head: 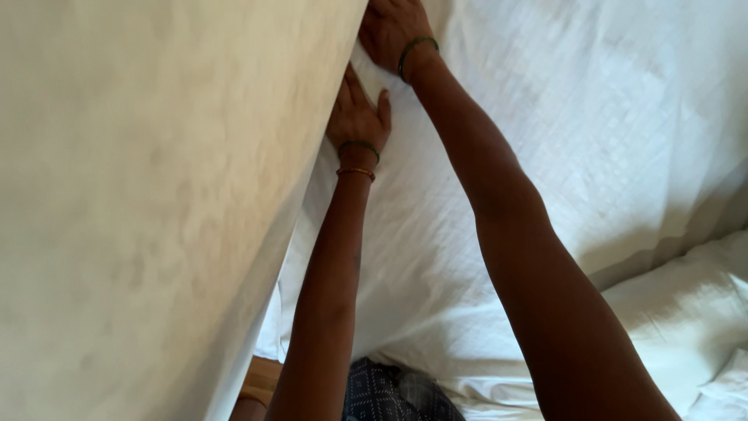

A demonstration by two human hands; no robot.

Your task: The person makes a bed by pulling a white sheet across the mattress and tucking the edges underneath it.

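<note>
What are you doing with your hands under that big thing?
A person is reaching both arms forward onto a white sheet. The left hand lies flat on the sheet, right at the edge of a big cream mattress that is tilted up on the left. The right hand presses the sheet a little farther up, also against that edge. Its fingers are partly hidden. A white pillow lies at the lower right.

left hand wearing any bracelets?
Yes. The left hand, flat on the white sheet, has two thin bracelets at its wrist, one dark green and one reddish.
</note>
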